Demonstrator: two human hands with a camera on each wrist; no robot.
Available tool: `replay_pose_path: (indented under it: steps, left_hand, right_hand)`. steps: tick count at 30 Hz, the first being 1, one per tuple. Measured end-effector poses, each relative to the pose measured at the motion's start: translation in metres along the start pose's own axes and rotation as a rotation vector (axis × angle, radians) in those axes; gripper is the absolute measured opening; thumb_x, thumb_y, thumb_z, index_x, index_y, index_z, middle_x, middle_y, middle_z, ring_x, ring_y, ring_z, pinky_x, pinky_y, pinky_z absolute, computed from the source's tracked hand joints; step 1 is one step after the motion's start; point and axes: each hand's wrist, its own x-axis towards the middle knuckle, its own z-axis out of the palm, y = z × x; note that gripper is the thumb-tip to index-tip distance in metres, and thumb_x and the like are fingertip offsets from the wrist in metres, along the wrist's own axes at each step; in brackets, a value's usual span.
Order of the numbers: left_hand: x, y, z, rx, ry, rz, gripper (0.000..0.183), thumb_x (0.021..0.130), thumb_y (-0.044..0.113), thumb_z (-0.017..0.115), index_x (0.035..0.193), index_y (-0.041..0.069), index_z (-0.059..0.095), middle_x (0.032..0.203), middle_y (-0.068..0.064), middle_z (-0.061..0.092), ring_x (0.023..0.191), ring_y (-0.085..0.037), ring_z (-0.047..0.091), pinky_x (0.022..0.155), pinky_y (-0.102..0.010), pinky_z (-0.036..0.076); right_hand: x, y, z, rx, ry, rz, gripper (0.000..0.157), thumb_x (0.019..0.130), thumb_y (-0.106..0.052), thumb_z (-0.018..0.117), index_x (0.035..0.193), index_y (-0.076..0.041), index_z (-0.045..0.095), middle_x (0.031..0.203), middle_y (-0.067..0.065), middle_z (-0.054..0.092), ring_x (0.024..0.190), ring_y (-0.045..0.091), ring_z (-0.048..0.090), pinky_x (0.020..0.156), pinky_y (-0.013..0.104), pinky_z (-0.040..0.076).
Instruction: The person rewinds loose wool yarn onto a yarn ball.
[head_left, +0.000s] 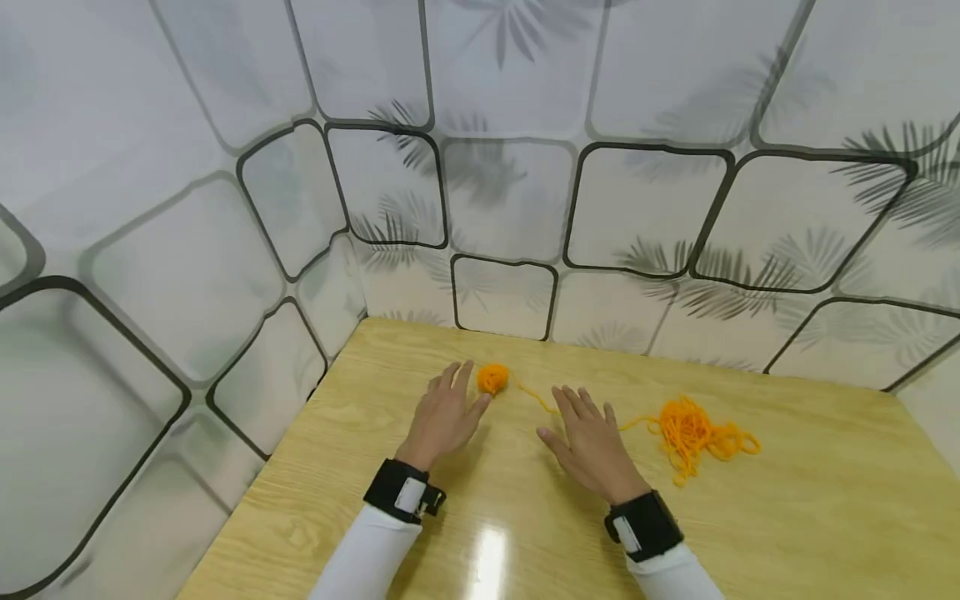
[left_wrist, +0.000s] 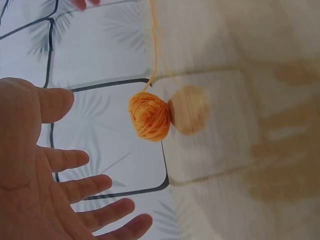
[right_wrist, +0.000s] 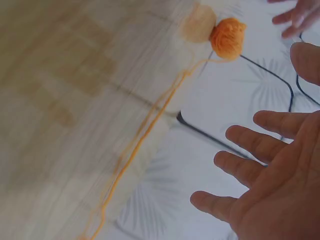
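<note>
A small ball of orange yarn (head_left: 492, 379) sits on the wooden table, just beyond the left hand's thumb and fingertips. My left hand (head_left: 442, 417) is held over the table with its fingers spread, a gap showing between it and the ball in the left wrist view. To the right, my right hand (head_left: 592, 446) is spread too, holding nothing. From the ball (right_wrist: 228, 39) a single yarn strand (right_wrist: 137, 145) runs along the table, passes behind the right fingertips in the head view, and reaches a loose tangle of orange yarn (head_left: 693, 437) at the right.
The light wooden table (head_left: 825, 500) is glossy and reflects the ball. A patterned cloth wall (head_left: 510, 200) with dark outlines and leaf prints rises along its back and left edges. Each wrist wears a black band (head_left: 405, 492) over a white sleeve.
</note>
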Motion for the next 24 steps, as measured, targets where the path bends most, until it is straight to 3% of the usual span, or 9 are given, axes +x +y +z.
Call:
replay_pose_path:
  steps: [6, 11, 17, 24]
  left_hand:
    - [0.035, 0.000, 0.011, -0.102, -0.149, -0.139, 0.068, 0.092, 0.044, 0.048, 0.146, 0.010, 0.024, 0.142, -0.022, 0.031, 0.119, -0.043, 0.041, 0.086, -0.052, 0.043]
    - [0.046, -0.001, 0.019, -0.131, -0.210, -0.130, 0.070, 0.091, 0.043, 0.051, 0.145, 0.007, 0.025, 0.135, -0.025, 0.038, 0.115, -0.042, 0.045, 0.087, -0.051, 0.043]
    - [0.051, 0.002, 0.028, -0.073, -0.225, -0.120, 0.064, 0.088, 0.040, 0.056, 0.140, 0.008, 0.036, 0.123, -0.019, 0.050, 0.109, -0.037, 0.050, 0.080, -0.049, 0.046]
    - [0.055, 0.004, 0.033, -0.078, -0.158, -0.136, 0.044, 0.084, 0.027, 0.064, 0.122, 0.008, 0.052, 0.104, -0.012, 0.056, 0.093, -0.029, 0.053, 0.071, -0.044, 0.048]
  right_hand:
    - [0.045, -0.011, 0.018, 0.000, -0.109, -0.005, 0.068, 0.092, -0.046, 0.049, 0.143, -0.005, 0.029, 0.143, 0.021, 0.033, 0.133, 0.040, 0.025, 0.101, 0.064, 0.017]
    - [0.068, -0.021, 0.029, -0.016, -0.176, 0.014, 0.069, 0.091, -0.044, 0.053, 0.143, -0.006, 0.029, 0.144, 0.020, 0.033, 0.133, 0.040, 0.026, 0.102, 0.063, 0.018]
    - [0.078, -0.028, 0.037, -0.038, -0.199, 0.021, 0.068, 0.089, -0.039, 0.056, 0.142, -0.004, 0.031, 0.143, 0.019, 0.035, 0.131, 0.041, 0.030, 0.100, 0.064, 0.021]
    - [0.084, -0.030, 0.042, -0.036, -0.186, 0.027, 0.068, 0.088, -0.038, 0.058, 0.141, -0.003, 0.032, 0.142, 0.018, 0.037, 0.130, 0.040, 0.032, 0.099, 0.063, 0.023]
